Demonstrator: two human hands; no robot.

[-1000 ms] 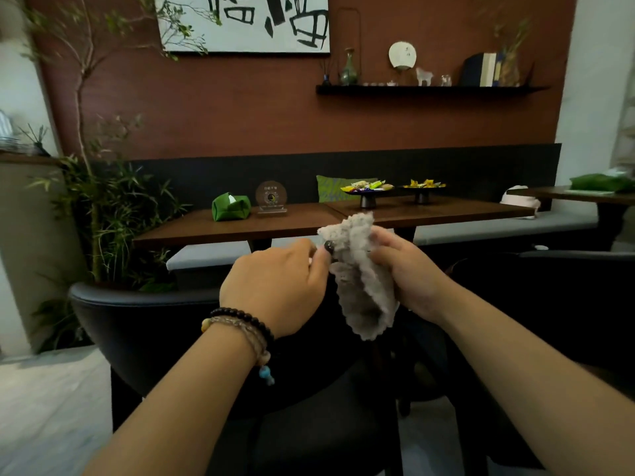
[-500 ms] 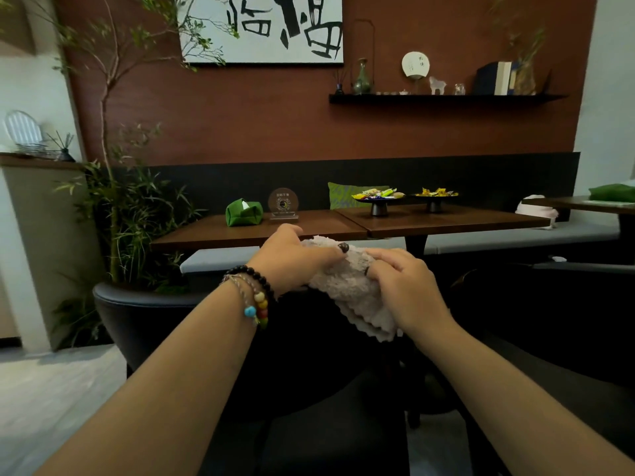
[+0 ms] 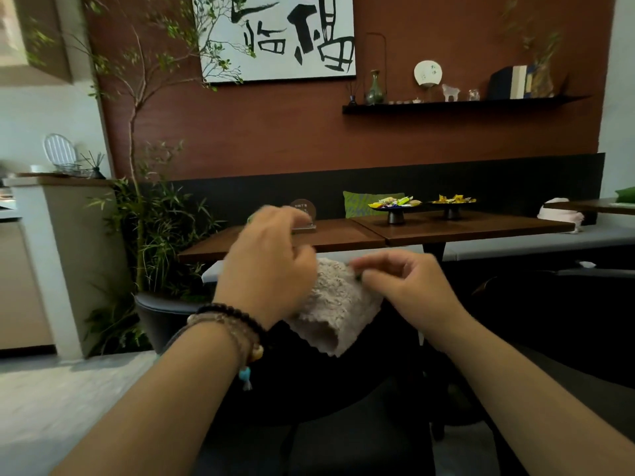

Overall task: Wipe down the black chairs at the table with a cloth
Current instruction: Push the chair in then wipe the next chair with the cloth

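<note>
Cloth [image 3: 335, 309] hangs between my two hands, held up over the back of the near black chair [image 3: 165, 312], not yet touching it as far as I can see. My right hand [image 3: 409, 286] pinches the cloth's upper right edge, thumb and fingertips closed on it. My left hand [image 3: 271, 266] sits over the upper left part with fingers curled; motion blur hides whether they grip the fabric or only rest on it, so I cannot tell.

Step in hand, as I judge it: getting the cloth folded into a pad before wiping. Best done by squaring it into a flat wad that fills one palm, so no loose corner trails.

Room to move: the chair's curved top rim runs left from under my wrists and is open along its length. A potted plant [image 3: 154, 235] stands just beside the chair's left end; leaves may brush my arm there. The wooden table [image 3: 446, 231] edge lies beyond the chair back, carrying two pedestal dishes [image 3: 395, 209] of sweets, well clear of the chair. A second dark chair [image 3: 567, 321] sits to the right, near.
</note>
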